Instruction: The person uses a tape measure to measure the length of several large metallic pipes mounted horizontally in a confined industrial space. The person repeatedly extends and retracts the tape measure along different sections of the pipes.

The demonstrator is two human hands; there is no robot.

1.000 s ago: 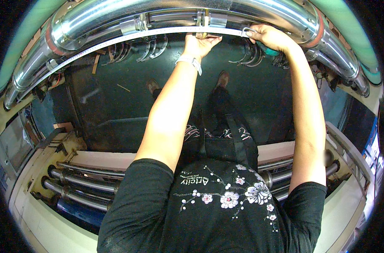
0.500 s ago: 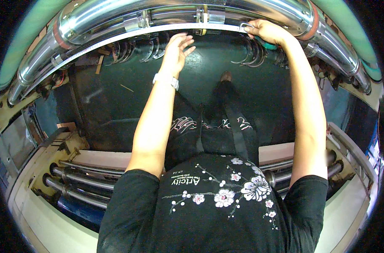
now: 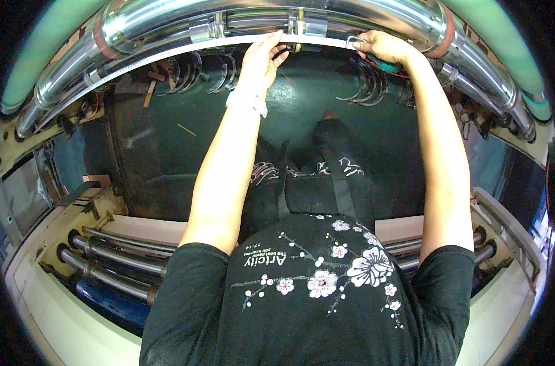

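Note:
A long white measuring tape (image 3: 180, 47) stretches along the metal shaft in front of me, from the far left to my right hand. My right hand (image 3: 384, 47) is closed round the tape measure's end, where a metal loop (image 3: 352, 41) shows at the fingertips. Part of a teal piece (image 3: 386, 66) sticks out beneath that palm; the rest is hidden. My left hand (image 3: 262, 64) is at the tape near the middle, its fingers closed on the strip, one finger lying over it and others curled below.
Large shiny steel rollers (image 3: 161, 29) with reddish bands curve across the top, above a thinner shaft with collars (image 3: 216, 25). Curved metal strips (image 3: 369, 85) hang or lie below. Behind, near my body, more steel rollers (image 3: 116, 253) sit in a pale machine frame (image 3: 58, 293).
My left hand has moved up and right, from just below the tape with spread fingers onto the strip. My right hand stays at the tape's end. The view has shifted slightly.

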